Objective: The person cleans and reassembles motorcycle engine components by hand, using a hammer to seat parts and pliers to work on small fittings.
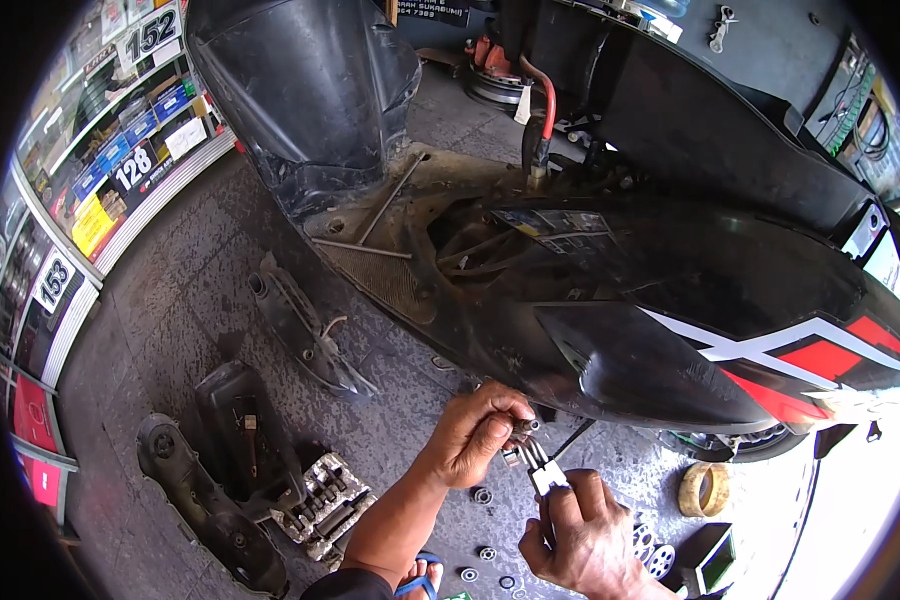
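Below the side of a black scooter [610,360], my left hand [475,440] is closed on a small dark metal part [527,428]. My right hand [580,530], just below and right of it, is closed round a hand tool with a pale, flat middle section [548,477]; its narrow upper end meets the small part at my left fingers, and I cannot make out its exact kind. Several small round bearings or rings [482,495] lie on the floor beneath my hands.
A T-handle wrench [390,205] lies on the footboard. Removed covers [170,470], a metal block [325,500], a yellowish ring [703,490] and round parts [660,560] lie on the floor [200,290]. A stocked glass display case [110,200] stands left; a sandalled foot [420,575] shows below.
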Demonstrator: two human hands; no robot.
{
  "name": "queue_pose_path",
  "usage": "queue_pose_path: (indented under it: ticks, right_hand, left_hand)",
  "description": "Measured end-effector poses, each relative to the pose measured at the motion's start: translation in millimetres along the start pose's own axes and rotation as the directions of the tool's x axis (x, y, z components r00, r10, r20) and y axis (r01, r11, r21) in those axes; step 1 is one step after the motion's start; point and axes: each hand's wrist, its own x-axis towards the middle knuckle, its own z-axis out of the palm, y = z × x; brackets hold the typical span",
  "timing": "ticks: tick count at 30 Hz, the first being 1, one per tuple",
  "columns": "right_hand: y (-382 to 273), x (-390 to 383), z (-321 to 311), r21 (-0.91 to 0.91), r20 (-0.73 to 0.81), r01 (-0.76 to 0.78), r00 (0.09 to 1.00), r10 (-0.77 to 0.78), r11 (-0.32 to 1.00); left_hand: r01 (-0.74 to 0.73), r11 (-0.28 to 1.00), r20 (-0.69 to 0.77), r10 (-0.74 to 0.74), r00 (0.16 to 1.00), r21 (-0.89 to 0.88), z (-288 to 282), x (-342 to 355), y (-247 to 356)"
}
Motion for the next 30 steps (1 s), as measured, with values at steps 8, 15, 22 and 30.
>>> queue_pose_path:
  ticks: [8, 15, 22, 30]
  right_hand:
    - [-0.2, -1.2, 1.4, 0.056, -0.013, 0.012, 1.000, -0.011, 0.998]
    - [6.9, 0.2, -2.2, 0.062, 0.041, 0.049, 0.998, -0.052, 0.997]
    - [5.3, -0.6, -2.1, 0.110, -0.059, 0.110, 0.993, -0.104, 0.988]
    - [7.4, 2.3, -7.8, 0.106, 0.048, 0.070, 0.996, -0.075, 0.992]
  left_hand:
    - [0.000, 1.000, -0.009, 0.000, 1.000, 0.010, 1.2, -0.9, -2.6]
    - [0.046, 0.999, 0.016, -0.046, 0.999, 0.006, -2.2, -3.0, -1.1]
    - [0.031, 0.999, -0.028, -0.032, 0.999, -0.035, 0.6, -1.4, -1.2]
    - [0.012, 1.000, -0.022, -0.012, 1.000, 0.012, -0.9, -1.5, -1.5]
